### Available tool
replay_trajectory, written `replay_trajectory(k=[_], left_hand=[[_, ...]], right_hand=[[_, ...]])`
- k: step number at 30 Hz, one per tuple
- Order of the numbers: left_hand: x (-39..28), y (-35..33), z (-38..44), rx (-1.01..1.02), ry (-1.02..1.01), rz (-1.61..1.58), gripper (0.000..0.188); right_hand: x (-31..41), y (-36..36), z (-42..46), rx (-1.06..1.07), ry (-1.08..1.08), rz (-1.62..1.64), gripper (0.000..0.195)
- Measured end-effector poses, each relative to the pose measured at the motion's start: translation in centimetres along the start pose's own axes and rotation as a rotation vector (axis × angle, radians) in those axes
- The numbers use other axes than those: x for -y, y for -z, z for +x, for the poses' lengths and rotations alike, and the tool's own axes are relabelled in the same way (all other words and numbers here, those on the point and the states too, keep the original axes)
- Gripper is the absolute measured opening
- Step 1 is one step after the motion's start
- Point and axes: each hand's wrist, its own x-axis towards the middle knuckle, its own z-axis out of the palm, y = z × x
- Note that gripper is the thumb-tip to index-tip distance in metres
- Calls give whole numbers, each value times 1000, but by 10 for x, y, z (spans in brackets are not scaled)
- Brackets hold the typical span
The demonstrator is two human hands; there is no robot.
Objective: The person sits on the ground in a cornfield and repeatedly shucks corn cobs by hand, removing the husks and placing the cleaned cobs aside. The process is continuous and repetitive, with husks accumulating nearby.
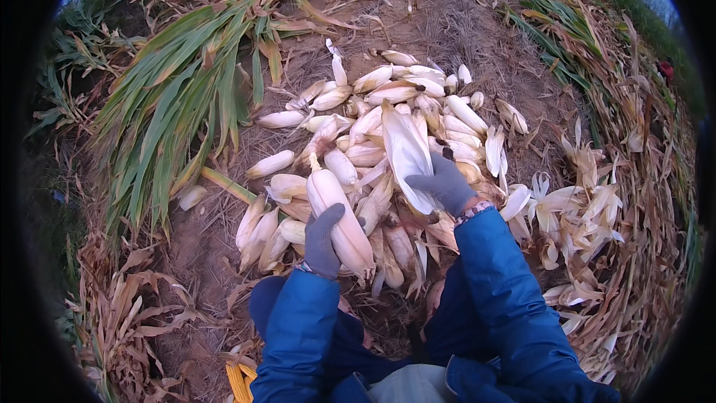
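Note:
My left hand [323, 240], in a grey glove, grips a large ear of corn [340, 221] still wrapped in pale inner husk. The ear tilts, its short stalk end pointing up and away from me. In my right hand [444, 182], gloved alike, is a broad loose piece of corn husk [406, 151], pinched at its lower part and apart from the ear. Beneath and beyond both hands spreads a heap of unshelled corn ears [391, 87], most in whitish husks, some with dark silk at the tips.
Torn husks [587, 207] lie in a pile on the right. Cut green corn stalks [184, 89] are stacked at the left, and dry stalks [643, 268] line the right side. Near my left sleeve are bare yellow cobs [239, 383]. Straw-littered soil [207, 268] shows between them.

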Motion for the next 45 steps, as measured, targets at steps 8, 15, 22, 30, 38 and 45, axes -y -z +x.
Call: replay_trajectory(k=[8,15,22,30,38,45], left_hand=[[-10,-3,-1,349,-21,118,64],[-10,-5,1,343,-131,355,57],[-3,-7,4,194,-638,1018,59],[-4,-14,-4,48,-625,894,56],[-9,-19,-9,28,-718,845,54],[-1,-34,-15,87,-604,760,53]], right_hand=[[15,-14,-14,386,-162,-321,42],[13,-18,-9,319,-174,-182,33],[10,-15,-10,-84,93,-480,23],[3,8,-8,-256,230,-516,14],[7,34,-18,-26,-97,-282,42],[19,28,-24,53,-198,-129,19]])
